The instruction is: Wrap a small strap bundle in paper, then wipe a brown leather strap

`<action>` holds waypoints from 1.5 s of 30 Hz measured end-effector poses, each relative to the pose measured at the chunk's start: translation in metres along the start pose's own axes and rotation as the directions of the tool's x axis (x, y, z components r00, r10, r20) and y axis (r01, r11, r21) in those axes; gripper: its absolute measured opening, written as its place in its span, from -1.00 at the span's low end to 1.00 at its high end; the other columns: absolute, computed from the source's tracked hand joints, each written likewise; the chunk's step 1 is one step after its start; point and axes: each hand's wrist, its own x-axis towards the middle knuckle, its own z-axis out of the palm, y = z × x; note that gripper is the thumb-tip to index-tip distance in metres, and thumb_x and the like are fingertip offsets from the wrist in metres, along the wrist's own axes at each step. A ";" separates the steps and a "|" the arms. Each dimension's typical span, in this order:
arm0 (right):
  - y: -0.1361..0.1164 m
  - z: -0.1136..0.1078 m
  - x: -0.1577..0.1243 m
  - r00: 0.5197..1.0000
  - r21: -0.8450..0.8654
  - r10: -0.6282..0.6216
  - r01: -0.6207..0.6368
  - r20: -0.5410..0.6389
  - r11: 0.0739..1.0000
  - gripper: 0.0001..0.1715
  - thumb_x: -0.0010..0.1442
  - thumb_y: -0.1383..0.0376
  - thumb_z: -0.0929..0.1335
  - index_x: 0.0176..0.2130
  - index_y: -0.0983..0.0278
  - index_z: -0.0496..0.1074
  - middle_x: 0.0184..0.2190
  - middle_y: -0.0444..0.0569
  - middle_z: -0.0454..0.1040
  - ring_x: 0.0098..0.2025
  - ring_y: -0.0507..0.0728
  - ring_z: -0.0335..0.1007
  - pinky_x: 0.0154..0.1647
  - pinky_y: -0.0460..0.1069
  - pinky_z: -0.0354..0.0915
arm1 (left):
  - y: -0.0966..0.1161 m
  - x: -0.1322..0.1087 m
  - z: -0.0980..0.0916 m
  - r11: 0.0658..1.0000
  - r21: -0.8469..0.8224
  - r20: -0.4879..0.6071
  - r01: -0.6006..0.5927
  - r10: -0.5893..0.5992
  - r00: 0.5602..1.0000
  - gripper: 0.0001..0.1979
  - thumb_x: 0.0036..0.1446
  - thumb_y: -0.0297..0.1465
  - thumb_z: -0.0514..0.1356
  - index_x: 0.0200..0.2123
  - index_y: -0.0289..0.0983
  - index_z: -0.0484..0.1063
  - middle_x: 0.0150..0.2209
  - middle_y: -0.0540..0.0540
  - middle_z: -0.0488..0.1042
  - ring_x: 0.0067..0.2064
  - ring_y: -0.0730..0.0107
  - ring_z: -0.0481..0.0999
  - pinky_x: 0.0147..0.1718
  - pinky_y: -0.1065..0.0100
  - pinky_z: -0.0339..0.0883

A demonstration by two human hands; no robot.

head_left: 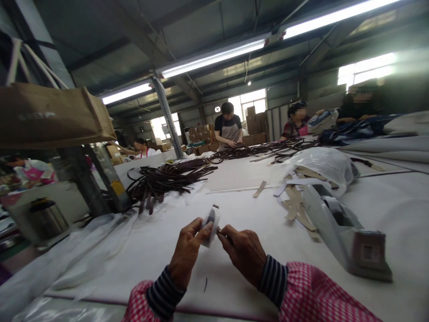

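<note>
Just above the table [161,250], the left hand [186,253] pinches a small white wrapped piece [211,222]; the right hand [243,251] has its fingers closed on something too hidden to name. A tape dispenser [342,228] sits at 3 o'clock, with dark straps [164,181] at 11 o'clock, farther off.

Pink-and-white gingham sleeves [311,290], navy striped knit cuffs [273,281] beneath; bare left hand [187,252], bare right hand [243,250]

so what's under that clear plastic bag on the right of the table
Tan flat strips stick out from beneath the plastic bag, fanned over the white table beside the grey tape dispenser. How far they run under the bag is hidden by its crumpled film.
</note>
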 end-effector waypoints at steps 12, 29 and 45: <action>0.000 -0.006 0.001 0.984 0.386 0.123 -0.164 0.129 0.908 -0.75 0.37 0.21 0.29 -0.34 0.24 0.41 -0.61 -0.20 0.46 -0.69 -0.03 0.31 -0.59 -0.16 0.13 | 0.004 -0.001 0.001 0.994 0.106 -0.039 0.005 0.000 0.999 -0.70 0.13 -0.17 0.33 -0.42 -0.28 0.43 -0.45 0.02 0.36 -0.36 0.37 0.29 -0.36 0.38 0.18; 0.005 -0.008 0.007 0.976 0.764 0.139 -0.216 0.165 0.608 -0.70 0.36 0.13 0.29 -0.03 0.21 0.45 -0.34 -0.07 0.53 -0.42 0.06 0.48 -0.59 -0.15 0.22 | 0.015 0.026 -0.022 0.983 0.036 -0.114 0.182 -0.177 0.977 -0.58 -0.16 -0.06 0.43 -0.46 -0.33 0.57 -0.50 -0.04 0.46 -0.43 0.35 0.31 -0.40 0.35 0.15; 0.000 -0.013 0.002 0.946 0.412 -0.256 0.157 0.198 0.898 -0.69 0.28 0.43 0.25 -0.15 0.25 0.56 -0.36 -0.03 0.51 -0.32 0.10 0.39 -0.30 -0.04 0.26 | 0.020 0.024 -0.033 0.940 0.322 0.014 0.114 -0.125 0.992 -0.67 -0.07 -0.14 0.33 -0.60 -0.28 0.46 -0.60 0.01 0.31 -0.50 0.38 0.19 -0.47 0.33 -0.04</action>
